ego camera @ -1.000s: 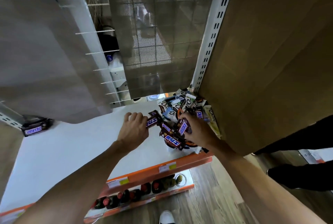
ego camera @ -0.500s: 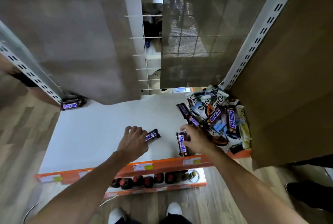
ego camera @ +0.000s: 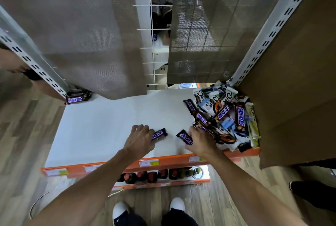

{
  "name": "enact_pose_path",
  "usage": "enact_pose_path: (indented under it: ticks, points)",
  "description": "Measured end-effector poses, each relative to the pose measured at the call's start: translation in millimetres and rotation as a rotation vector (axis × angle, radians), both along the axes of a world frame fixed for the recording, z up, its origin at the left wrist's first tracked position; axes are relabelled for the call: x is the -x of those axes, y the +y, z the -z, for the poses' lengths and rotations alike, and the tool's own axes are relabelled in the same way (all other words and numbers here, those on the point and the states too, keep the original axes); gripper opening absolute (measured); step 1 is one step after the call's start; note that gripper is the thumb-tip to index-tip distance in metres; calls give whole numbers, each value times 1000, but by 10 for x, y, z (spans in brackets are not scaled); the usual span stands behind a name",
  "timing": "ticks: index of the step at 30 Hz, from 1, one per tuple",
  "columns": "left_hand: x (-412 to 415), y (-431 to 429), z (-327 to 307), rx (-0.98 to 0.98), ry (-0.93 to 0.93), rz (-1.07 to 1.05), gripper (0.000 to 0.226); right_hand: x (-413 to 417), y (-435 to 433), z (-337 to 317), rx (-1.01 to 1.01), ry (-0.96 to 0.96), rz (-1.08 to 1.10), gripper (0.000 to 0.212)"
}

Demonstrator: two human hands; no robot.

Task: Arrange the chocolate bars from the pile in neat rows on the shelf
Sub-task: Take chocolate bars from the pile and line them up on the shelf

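Now we have pulled two bars out of the pile (ego camera: 225,115), which lies just beyond our right fingers: our left hand (ego camera: 141,141) curls round one Snickers bar (ego camera: 159,134), our right hand (ego camera: 201,143) pinches a second bar (ego camera: 184,136), so a row on the shelf (ego camera: 109,126) can begin

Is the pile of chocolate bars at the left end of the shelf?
No, the pile lies at the right end of the white shelf, next to the right hand.

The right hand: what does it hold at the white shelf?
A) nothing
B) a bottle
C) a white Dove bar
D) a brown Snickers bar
D: the right hand pinches a Snickers bar, its name readable on the brown wrapper, just left of the pile.
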State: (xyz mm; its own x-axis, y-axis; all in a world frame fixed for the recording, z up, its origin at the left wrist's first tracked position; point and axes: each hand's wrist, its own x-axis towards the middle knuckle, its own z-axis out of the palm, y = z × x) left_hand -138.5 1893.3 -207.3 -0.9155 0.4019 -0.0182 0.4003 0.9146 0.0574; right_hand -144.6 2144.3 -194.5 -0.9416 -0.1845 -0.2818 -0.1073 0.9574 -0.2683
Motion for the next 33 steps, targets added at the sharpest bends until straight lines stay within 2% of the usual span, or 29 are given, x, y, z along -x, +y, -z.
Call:
enact_pose_path:
  ticks: [3,5,8,11,15,27,29,32,33]
  points:
    - [56,10,-60,-43,-14,2,23,32,49,19,84,-5,-2,36]
    - [111,-9,-77,-28,-20,-4,10,43,83,4,116,-35,-23,36]
    - [167,-49,-41,23,-64,-43,20,42,136,-19,142,-21,-75,33]
    - [155,-40,9,28,-46,-61,16,46,205,-53,131,13,-140,29]
    - [129,4,65,41,-61,-77,39,54,267,-86,57,0,-183,27]
    - [157,-66,65,30,-56,-41,50,100,181,-123,88,-2,-171,29]
    - [141,-69,56,22,-49,-33,46,105,178,-126,83,0,-172,29]
    - [129,-46,38,4,-31,-19,28,114,180,-118,76,-1,-168,29]
    - [127,-40,32,12,-27,-8,29,117,182,-116,73,-3,-166,29]
